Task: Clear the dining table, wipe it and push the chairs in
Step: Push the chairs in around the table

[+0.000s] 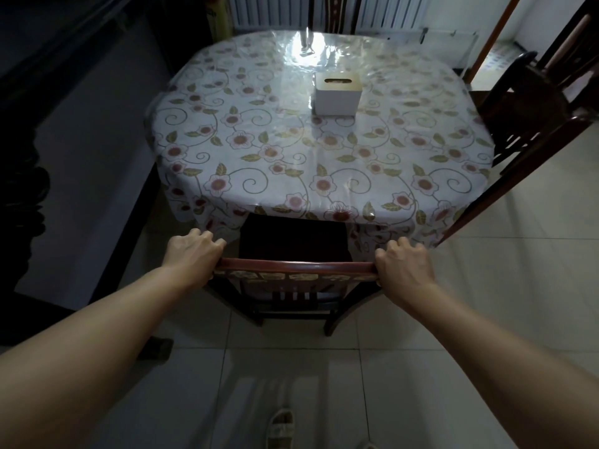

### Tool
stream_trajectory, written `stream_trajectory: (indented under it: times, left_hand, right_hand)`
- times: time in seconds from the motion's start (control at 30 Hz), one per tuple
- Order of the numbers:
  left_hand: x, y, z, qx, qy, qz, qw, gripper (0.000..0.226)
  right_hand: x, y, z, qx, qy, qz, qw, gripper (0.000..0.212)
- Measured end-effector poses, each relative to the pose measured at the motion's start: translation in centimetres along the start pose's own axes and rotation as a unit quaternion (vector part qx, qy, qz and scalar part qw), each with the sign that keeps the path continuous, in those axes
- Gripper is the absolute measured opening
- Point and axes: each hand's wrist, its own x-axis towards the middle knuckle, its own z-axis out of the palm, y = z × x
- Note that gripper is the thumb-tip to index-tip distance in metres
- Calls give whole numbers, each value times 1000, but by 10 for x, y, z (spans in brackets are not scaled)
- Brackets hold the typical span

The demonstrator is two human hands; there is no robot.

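Left hand [191, 254] and right hand [403, 265] both grasping top of dark brown wooden chair [295, 267], seat under round flowery table [324, 150], white tissue box [337, 94] on it

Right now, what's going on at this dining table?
A person stands behind a wooden chair, the left hand and the right hand gripping the two ends of its top rail. Its seat is already partly under the round table, which has a floral cloth under clear plastic. Only a white tissue box stands on it. Another dark chair stands at the right side.
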Motion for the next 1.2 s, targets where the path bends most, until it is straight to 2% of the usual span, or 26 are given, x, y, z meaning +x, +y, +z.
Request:
stream_trajectory:
  times: [0.07,0.17,0.27,0.67,0.93,1.2]
  left_hand:
    - [-3,0,-5,-12,2,11,1000,61]
    - [-7,6,-16,-27,15,54,998,80]
    - [-9,18,-36,-55,34,88,994,84]
    - [-2,108,-141,-124,72,107,984,60]
    - [20,208,-202,-176,88,83,977,57]
    - [55,315,-271,-190,105,129,968,61]
  right_hand:
    - [-3,1,-1,10,12,-7,1000,33]
    - [-8,4,-5,31,7,-39,999,60]
    - [-14,13,-12,59,5,-73,996,78]
    - [-29,108,-28,148,57,-68,985,64]
    - [-55,203,-14,199,64,-42,977,70]
    - [-70,304,1,223,89,24,971,68]
